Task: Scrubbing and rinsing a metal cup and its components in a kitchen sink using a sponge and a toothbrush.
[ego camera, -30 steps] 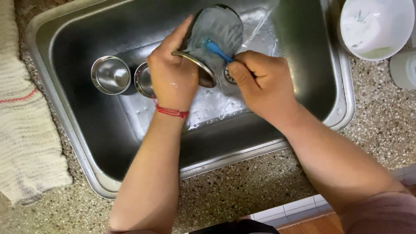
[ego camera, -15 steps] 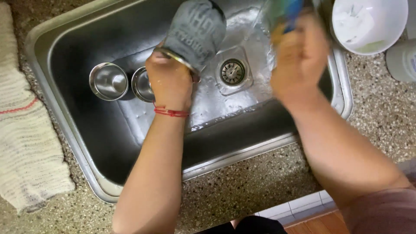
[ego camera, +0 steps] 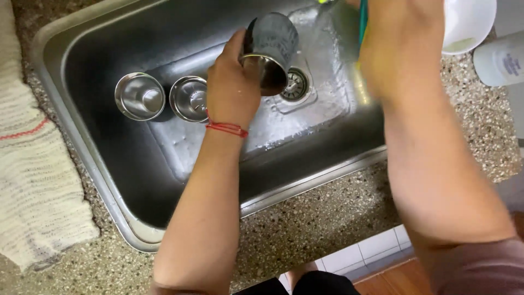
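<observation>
My left hand [ego camera: 232, 90], with a red thread around the wrist, grips a steel cup [ego camera: 271, 52] by its rim and holds it tilted over the sink's drain [ego camera: 297, 84]. My right hand [ego camera: 401, 46] is raised at the sink's far right edge, blurred, closed around a scrubber with a blue and yellow-green part [ego camera: 362, 24] showing. Two more steel cups stand upright on the sink floor to the left: one [ego camera: 140, 96] further left, one [ego camera: 189, 98] just beside my left hand.
The steel sink [ego camera: 87, 136] is set in a speckled stone counter [ego camera: 305, 224]. A striped cloth [ego camera: 33, 180] lies on the left. A white bowl [ego camera: 468, 24] and a pale container [ego camera: 499, 63] stand at the upper right.
My right hand has left the cup and lifted away to the upper right with the scrubber. My left hand has turned the cup so its open mouth faces more toward me.
</observation>
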